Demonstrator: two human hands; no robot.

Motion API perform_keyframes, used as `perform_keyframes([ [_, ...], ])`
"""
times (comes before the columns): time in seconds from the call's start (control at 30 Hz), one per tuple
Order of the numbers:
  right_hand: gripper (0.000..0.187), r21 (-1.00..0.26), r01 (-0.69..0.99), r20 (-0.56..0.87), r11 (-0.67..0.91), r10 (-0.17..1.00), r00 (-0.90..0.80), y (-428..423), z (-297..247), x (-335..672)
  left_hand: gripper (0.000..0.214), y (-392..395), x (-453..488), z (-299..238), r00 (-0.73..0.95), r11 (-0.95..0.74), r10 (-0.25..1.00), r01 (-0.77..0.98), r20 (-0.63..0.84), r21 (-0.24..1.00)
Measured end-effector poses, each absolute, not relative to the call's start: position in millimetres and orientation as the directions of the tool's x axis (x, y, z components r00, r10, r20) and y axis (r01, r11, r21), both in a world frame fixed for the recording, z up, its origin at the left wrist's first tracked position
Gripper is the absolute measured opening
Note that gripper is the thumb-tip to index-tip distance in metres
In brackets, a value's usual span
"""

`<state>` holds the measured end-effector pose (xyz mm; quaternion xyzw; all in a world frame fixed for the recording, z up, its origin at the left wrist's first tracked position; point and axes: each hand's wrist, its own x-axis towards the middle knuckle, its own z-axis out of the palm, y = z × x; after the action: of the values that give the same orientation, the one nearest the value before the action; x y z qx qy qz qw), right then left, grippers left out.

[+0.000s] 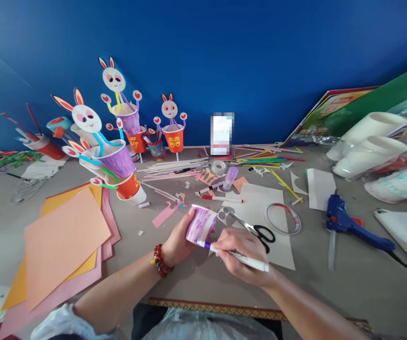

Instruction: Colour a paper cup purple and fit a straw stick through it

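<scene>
My left hand (178,241) is closed around a small paper cup (201,225), which is tilted on its side. Purple strokes cover much of the cup's wall, with a white stripe left between them. Held in my right hand (242,255) is a white marker (251,260) with a purple band, its tip touching the lower part of the cup. Just beyond my right hand, scissors with black handles (264,233) lie on white paper (277,255). A purple-topped glue stick (230,178) and a red marker (222,199) rest behind the cup.
Coloured paper sheets (65,236) are stacked at left. Rabbit figures in cups (114,163) stand behind them, with a red cup rabbit (173,137) further back. A tape roll (283,218), a blue glue gun (352,226) and white paper cups (369,151) occupy the right.
</scene>
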<state>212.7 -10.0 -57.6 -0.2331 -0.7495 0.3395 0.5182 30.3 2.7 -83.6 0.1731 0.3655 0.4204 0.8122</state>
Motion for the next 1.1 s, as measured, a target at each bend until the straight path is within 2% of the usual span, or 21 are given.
perform_keyframes([
  [0.13,0.025,-0.775,0.035,0.593,0.631,0.745,-0.305,-9.6,-55.6,211.2,0.057,3.0,30.2,-84.1,0.375,0.58,0.815,-0.554,-0.443,0.598],
  [0.27,0.023,-0.716,-0.022,0.647,0.698,0.651,-0.397,-11.4,-51.7,208.3,0.06,2.8,28.9,-85.4,0.394,0.609,0.793,-0.539,-0.466,0.581],
  [0.4,0.025,-0.754,0.0,0.626,0.657,0.718,-0.306,-10.6,-50.9,209.0,0.058,3.2,28.0,-85.5,0.395,0.578,0.816,-0.579,-0.423,0.574],
  [0.57,0.026,-0.726,-0.014,0.647,0.687,0.677,-0.351,-7.5,-53.9,212.0,0.056,3.9,28.6,-84.2,0.426,0.602,0.798,-0.593,-0.426,0.534],
  [0.7,0.025,-0.789,0.108,0.579,0.605,0.79,-0.201,-6.9,-56.7,216.4,0.055,4.3,28.6,-84.6,0.469,0.614,0.789,-0.601,-0.397,0.511],
  [0.77,0.024,-0.783,0.093,0.584,0.615,0.779,-0.227,-7.2,-57.3,216.7,0.056,4.4,28.4,-85.7,0.467,0.61,0.792,-0.601,-0.393,0.516],
  [0.87,0.024,-0.741,0.018,0.625,0.671,0.699,-0.348,-7.5,-57.8,216.1,0.06,4.4,28.4,-86.4,0.458,0.606,0.796,-0.598,-0.397,0.525],
  [1.0,0.024,-0.778,0.117,0.59,0.618,0.781,-0.204,-6.7,-58.7,218.2,0.057,3.9,29.2,-84.8,0.473,0.599,0.8,-0.597,-0.369,0.534],
  [1.1,0.024,-0.77,0.099,0.598,0.63,0.768,-0.231,-6.4,-57.5,218.6,0.058,3.0,29.8,-84.0,0.481,0.611,0.791,-0.578,-0.379,0.541],
])
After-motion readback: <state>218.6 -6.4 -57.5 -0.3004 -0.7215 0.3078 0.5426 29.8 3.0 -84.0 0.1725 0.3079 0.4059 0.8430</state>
